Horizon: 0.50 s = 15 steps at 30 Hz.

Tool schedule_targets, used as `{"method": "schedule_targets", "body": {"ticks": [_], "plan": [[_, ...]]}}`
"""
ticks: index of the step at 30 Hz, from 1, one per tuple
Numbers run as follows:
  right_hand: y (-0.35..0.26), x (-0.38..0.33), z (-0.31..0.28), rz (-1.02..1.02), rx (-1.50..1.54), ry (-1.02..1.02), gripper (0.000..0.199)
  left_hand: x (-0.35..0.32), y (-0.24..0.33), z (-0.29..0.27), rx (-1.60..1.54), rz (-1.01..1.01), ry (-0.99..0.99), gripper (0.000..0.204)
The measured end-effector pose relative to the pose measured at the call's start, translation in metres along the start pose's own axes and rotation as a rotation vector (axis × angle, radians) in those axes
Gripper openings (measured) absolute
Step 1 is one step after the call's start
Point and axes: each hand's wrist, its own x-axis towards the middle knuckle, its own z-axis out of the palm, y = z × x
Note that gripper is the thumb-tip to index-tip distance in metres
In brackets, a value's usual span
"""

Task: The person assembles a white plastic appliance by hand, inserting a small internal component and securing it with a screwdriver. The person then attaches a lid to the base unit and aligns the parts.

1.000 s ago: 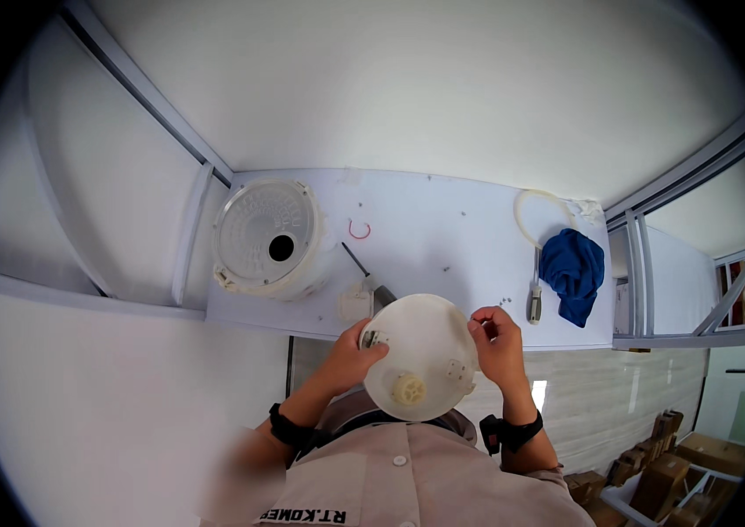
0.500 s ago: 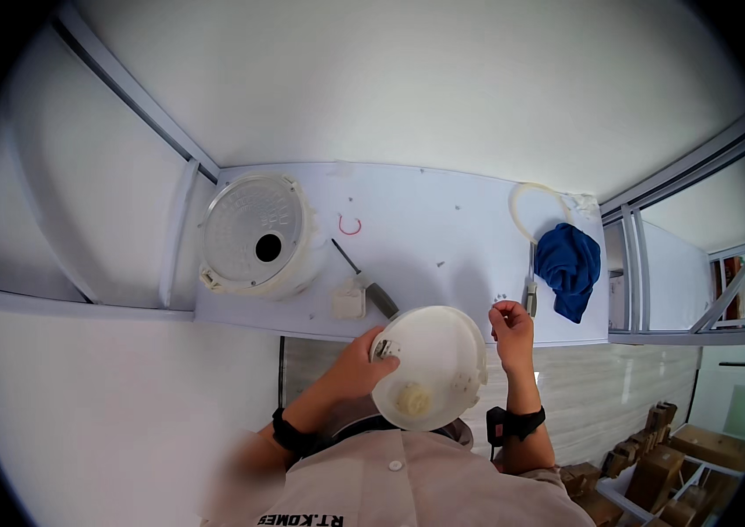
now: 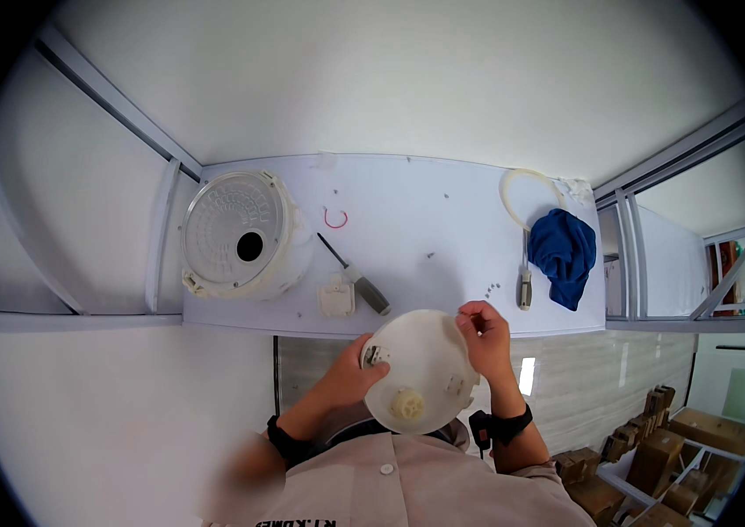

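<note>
Over the table's near edge, my left hand (image 3: pixel 350 373) grips a white round appliance lid (image 3: pixel 434 351) by its left rim, thumb on the inner face. The lid tilts with its hollow side up, showing a round cream part (image 3: pixel 408 405) inside. My right hand (image 3: pixel 485 334) is at the lid's upper right rim, thumb and fingers pinched together. Whatever sits in that pinch is too small to make out. Several small screws (image 3: pixel 493 290) lie just beyond this hand. A grey-handled screwdriver (image 3: pixel 370 296) and a small white square part (image 3: pixel 335 300) lie beyond the left hand.
A white round appliance body (image 3: pixel 289 263) with a dark-holed top stands at the table's left. On the right are another screwdriver (image 3: pixel 525 288), a blue cloth (image 3: pixel 563 255) and a pale ring (image 3: pixel 504 195). A red curved piece (image 3: pixel 343 221) lies mid-left. Cardboard boxes (image 3: pixel 658 457) stand lower right.
My right hand has moved left from near the small screws to the lid's rim, still pinched. The left hand keeps its hold on the lid. The whole view has shifted slightly.
</note>
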Motion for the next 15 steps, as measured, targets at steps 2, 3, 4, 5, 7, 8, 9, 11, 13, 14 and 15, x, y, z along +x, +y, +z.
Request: {"method": "schedule_targets", "body": {"ticks": [2,3,4,5,7,8,9,11,13,14,15], "plan": [[-0.033,-0.007,0.006,-0.194,-0.162,-0.106,0.013,-0.001,0.005,0.0,0.027,0.048,-0.024,0.044],[-0.048,-0.009,0.009,-0.313,-0.26,-0.15,0.015,-0.001,0.007,0.0,0.041,0.072,-0.031,0.043],[-0.061,-0.011,0.012,-0.431,-0.359,-0.192,0.016,-0.002,0.01,0.0,0.044,0.08,-0.04,0.043],[-0.072,-0.015,0.016,-0.503,-0.428,-0.213,0.02,-0.002,0.013,0.001,0.046,0.089,-0.049,0.043],[-0.083,-0.021,0.024,-0.56,-0.405,-0.283,0.019,-0.002,0.018,0.003,0.039,0.105,-0.056,0.043],[-0.087,-0.023,0.029,-0.588,-0.394,-0.318,0.019,-0.002,0.021,0.005,0.027,0.114,-0.052,0.043],[-0.085,-0.023,0.033,-0.587,-0.367,-0.355,0.018,-0.002,0.023,0.006,0.015,0.123,-0.052,0.043],[-0.077,-0.027,0.038,-0.598,-0.351,-0.36,0.017,-0.004,0.025,0.007,0.03,0.139,-0.056,0.043],[-0.076,-0.028,0.038,-0.603,-0.342,-0.365,0.017,-0.006,0.03,0.007,0.047,0.149,-0.053,0.044],[-0.078,-0.029,0.038,-0.6,-0.343,-0.366,0.016,-0.007,0.033,0.008,0.057,0.15,-0.053,0.044],[-0.078,-0.03,0.037,-0.596,-0.344,-0.365,0.016,-0.008,0.035,0.008,0.068,0.151,-0.054,0.044]]}}
